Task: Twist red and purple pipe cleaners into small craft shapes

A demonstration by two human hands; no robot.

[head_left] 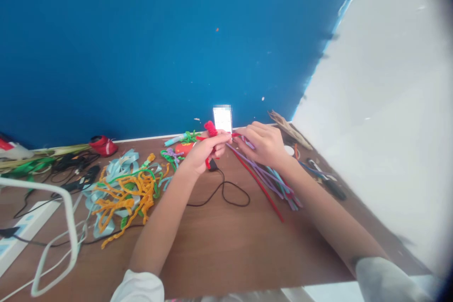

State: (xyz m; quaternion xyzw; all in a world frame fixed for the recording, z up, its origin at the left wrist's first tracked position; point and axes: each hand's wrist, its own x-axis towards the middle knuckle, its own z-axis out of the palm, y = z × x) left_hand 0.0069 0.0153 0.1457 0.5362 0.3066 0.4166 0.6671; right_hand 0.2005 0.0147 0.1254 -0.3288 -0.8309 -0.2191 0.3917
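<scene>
A red fuzzy pipe cleaner (210, 127), coiled into a small knob at its upper end, is pinched between the fingers of my left hand (207, 151). Red ends of it poke out beside and below those fingers. Close by on the right, my right hand (264, 144) is closed with fingertips on a red strand that runs between the two hands. Under and behind my right hand lies a bundle of purple and light-blue pipe cleaners (271, 179). One straight red pipe cleaner (265, 191) lies alongside it on the table.
A lit phone (222, 119) leans against the blue wall. Orange pipe cleaner shapes (136, 193) and light-blue ribbon (120, 165) are heaped at left, near a white power strip (30, 226) and a white metal frame (72, 226). A black cable (235, 203) loops mid-table. Tools (332, 184) lie at right.
</scene>
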